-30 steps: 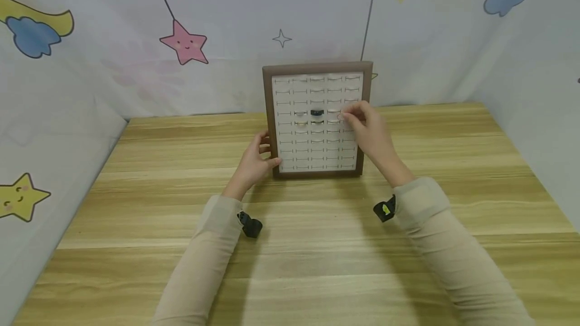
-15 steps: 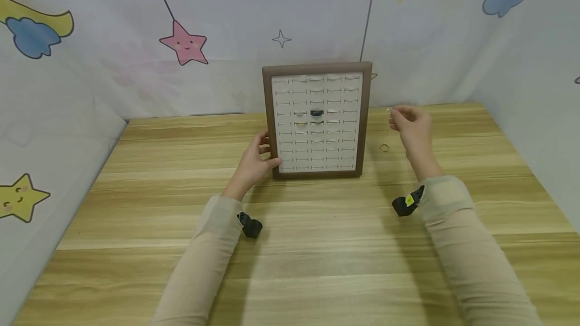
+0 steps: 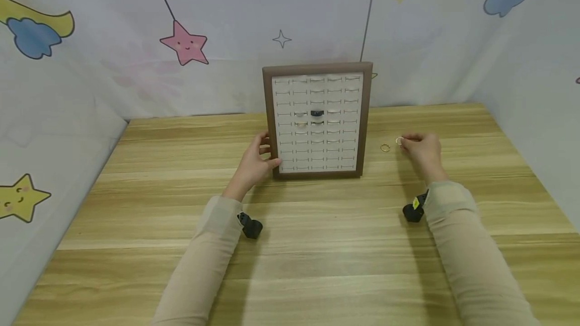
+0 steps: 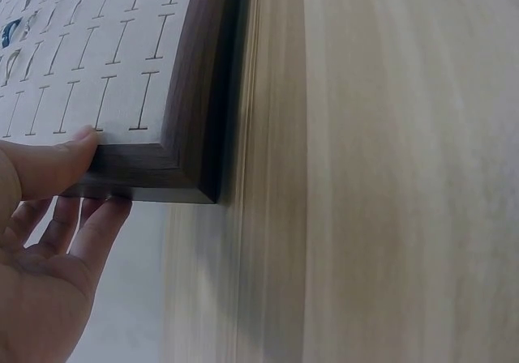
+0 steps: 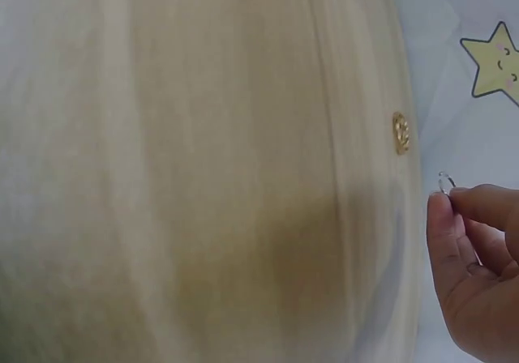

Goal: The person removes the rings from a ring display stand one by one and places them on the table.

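A ring display board [image 3: 317, 162] with a brown frame and rows of slits stands upright near the back of the table. My left hand [image 3: 256, 165] grips its lower left side, thumb on the front and fingers behind, as the left wrist view [image 4: 49, 241] also shows. In the board sit a black ring [image 3: 317, 113] and a few thin rings beside and below it. Right of the board, my right hand [image 3: 423, 152] pinches a silver ring [image 5: 446, 182] between thumb and forefinger, low over the table. Close to it a gold ring [image 3: 385, 148] lies on the wood.
The wooden table [image 3: 290, 260] spreads around the board on all sides. Behind it hangs a white curtain [image 3: 235, 9] printed with stars and clouds. A small black camera is strapped to each wrist.
My right hand has moved right, away from the board, then down towards the table with the silver ring. The gold ring came into view. My left hand and the board have stayed put.
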A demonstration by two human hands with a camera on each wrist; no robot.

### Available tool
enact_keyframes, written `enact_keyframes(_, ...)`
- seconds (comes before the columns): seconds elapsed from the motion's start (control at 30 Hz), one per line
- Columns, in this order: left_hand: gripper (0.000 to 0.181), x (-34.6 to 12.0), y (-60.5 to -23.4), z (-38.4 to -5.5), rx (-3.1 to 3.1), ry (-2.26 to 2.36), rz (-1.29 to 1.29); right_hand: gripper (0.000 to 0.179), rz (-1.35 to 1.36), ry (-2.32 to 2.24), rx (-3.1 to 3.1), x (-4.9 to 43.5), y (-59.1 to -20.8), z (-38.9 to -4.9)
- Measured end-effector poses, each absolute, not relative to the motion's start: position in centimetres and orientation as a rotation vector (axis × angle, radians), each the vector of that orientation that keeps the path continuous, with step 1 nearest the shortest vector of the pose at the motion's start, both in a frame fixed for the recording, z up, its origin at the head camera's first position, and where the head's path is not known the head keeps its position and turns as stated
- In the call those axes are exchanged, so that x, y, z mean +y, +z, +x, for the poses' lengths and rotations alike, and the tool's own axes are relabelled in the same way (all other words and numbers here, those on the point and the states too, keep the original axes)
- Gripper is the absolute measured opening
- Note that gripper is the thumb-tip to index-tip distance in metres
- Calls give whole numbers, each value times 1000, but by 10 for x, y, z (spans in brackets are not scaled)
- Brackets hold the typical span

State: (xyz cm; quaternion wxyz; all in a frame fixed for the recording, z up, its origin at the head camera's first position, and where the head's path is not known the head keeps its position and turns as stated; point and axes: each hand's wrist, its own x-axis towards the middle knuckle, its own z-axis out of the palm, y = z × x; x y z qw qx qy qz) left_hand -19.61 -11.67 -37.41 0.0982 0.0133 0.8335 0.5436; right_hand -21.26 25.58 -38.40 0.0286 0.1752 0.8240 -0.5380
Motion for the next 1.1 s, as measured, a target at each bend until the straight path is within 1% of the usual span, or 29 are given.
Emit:
enact_keyframes(0.37, 79, -117, -375, -197, 2462, 1624, 48, 35, 492, -1511, 2611, 258, -392, -212)
enact_keyframes(1.1, 78, -116, -374, -197, 2461, 1623, 45, 37, 558, -1470, 2614, 258, -391, -215)
